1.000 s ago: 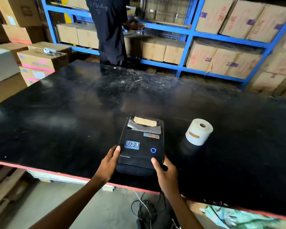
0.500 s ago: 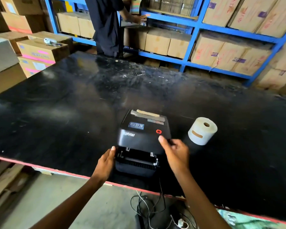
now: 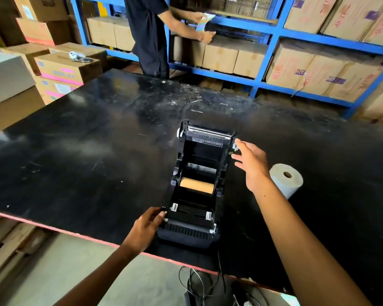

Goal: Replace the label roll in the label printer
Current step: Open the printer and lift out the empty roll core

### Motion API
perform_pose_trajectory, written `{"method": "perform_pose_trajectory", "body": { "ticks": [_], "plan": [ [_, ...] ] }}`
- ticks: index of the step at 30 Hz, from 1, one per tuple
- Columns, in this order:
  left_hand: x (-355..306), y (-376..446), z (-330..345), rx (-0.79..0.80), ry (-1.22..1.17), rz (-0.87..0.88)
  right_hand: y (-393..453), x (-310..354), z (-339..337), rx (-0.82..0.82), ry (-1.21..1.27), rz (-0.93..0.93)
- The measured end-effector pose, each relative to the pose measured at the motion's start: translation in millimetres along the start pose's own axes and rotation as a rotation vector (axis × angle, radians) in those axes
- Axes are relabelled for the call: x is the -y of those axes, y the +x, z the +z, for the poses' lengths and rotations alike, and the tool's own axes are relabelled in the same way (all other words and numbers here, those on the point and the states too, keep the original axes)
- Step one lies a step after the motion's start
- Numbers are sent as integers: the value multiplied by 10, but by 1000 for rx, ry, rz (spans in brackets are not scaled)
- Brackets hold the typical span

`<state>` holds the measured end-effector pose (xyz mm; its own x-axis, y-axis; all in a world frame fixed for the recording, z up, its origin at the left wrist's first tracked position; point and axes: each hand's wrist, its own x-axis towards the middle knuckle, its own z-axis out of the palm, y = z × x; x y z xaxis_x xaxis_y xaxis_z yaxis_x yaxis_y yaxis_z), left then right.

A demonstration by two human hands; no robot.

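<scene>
Since the earlier frames the lid of the label printer has swung from shut, through partly raised, to fully open and tilted back; the right hand has left the printer's front corner and now hovers beside the lid's right edge. The camera view has also shifted closer to the printer.

Label printer: black, standing on the black table near its front edge, directly before the person. With the lid raised, the roll bay is exposed. A bare brown cardboard core lies crosswise in the bay between the two side guides.

Left hand: fingers curled, resting against the printer's front left corner, bracing the body. It holds nothing loose.

Right hand: fingers spread wide and empty, palm turned down, fingertips just beside the right hinge side of the lid. Whether they touch the lid cannot be told.

New label roll: white, lying on the table to the right of the printer, apart from it, its hollow centre facing up and toward the camera. The right forearm partly covers its left side.

Cables hang below the table's front edge. Beyond the table a second person in dark clothing stands at blue shelving loaded with cardboard boxes
</scene>
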<state>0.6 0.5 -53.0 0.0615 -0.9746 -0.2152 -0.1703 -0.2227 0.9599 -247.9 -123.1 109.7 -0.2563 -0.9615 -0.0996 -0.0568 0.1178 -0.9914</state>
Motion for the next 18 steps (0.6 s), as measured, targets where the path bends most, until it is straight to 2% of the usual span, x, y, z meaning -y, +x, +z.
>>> {"method": "perform_pose_trajectory", "body": {
  "ticks": [4,7,9,13,15,18],
  "plan": [
    [-25,113,-105,23,48,-11,36,-178,-12,41,93,-62],
    [-168,356,-178,-93,208,54,12,-348,-9,90,110,-88],
    [-361,549,-148,-166,279,139,-28,-494,12,99,-26,-97],
    [-625,874,61,-6,605,284,-89,-692,89,60,-325,-108],
    [-621,953,155,24,741,285,-77,-773,114,41,-662,-174],
    [-577,986,205,-92,786,334,-151,-1022,144,192,-1077,-163]
  ]
}}
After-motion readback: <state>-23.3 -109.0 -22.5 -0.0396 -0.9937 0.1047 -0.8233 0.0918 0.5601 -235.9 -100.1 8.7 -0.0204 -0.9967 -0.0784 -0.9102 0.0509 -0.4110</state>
